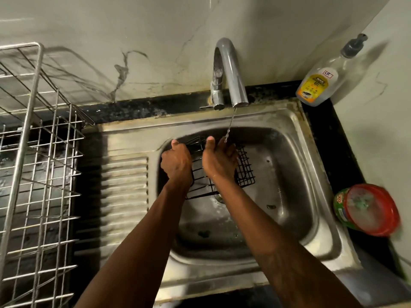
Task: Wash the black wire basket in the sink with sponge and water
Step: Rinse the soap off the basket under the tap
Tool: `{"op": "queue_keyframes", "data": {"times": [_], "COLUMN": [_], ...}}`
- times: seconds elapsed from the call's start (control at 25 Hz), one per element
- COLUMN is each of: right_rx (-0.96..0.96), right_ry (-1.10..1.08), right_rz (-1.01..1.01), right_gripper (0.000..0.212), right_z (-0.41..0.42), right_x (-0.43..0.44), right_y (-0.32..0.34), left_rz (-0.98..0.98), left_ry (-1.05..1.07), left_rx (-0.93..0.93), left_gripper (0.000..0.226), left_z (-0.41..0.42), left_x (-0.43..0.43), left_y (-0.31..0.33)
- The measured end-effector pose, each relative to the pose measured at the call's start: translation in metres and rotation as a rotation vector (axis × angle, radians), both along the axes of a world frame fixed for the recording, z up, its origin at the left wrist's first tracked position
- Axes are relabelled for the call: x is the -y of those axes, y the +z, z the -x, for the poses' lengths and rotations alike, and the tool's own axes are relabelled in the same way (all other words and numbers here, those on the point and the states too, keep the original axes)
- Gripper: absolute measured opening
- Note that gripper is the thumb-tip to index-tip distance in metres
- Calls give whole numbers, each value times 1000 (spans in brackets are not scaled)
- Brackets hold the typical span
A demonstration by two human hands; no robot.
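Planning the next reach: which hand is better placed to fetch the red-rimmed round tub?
Right. The right hand lies nearer the red-rimmed round tub, while the left hand grips the black wire basket.

The light here is dim and yellowish-green, and it comes from my left. The silver wire dish rack [33, 152] throws a streaky shadow rightwards across the pale marble wall [155, 30], and the clear pump bottle of soap [320, 83] casts its own to the right. Glare runs along the curved chrome tap [231, 70] and the rim of the steel sink [315, 174], while the basin floor stays murky. My left hand [176, 162], right hand [219, 162] and the black wire basket [245, 172] are fairly sharp in the middle. At the edges the rack bows outward, and the red-lidded round tub [369, 210] is smeared with blur.
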State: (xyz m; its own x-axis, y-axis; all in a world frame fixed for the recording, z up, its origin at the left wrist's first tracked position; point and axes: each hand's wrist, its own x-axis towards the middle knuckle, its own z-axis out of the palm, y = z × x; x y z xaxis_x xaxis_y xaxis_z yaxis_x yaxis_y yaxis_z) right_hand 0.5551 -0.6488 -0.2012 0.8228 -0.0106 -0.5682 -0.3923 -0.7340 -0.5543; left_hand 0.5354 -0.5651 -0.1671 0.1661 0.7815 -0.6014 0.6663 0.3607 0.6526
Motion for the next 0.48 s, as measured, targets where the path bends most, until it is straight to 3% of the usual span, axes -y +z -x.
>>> {"op": "queue_keyframes", "data": {"times": [0.2, 0.28, 0.48], "right_rx": [-168, -225, -36], "right_ry": [-300, -209, 32], "right_rz": [62, 63, -41], "right_gripper": [66, 71, 73], "right_z": [-70, -75, -15], "right_x": [21, 14, -12], "right_y": [-39, -31, 8], "left_rz": [-92, -106, -123], "left_ry": [-80, -72, -46], "left_rx": [-23, -60, -100], "left_gripper": [55, 56, 58], "left_z": [-2, -4, 1], "left_x": [9, 11, 12], "left_y": [8, 11, 9]}}
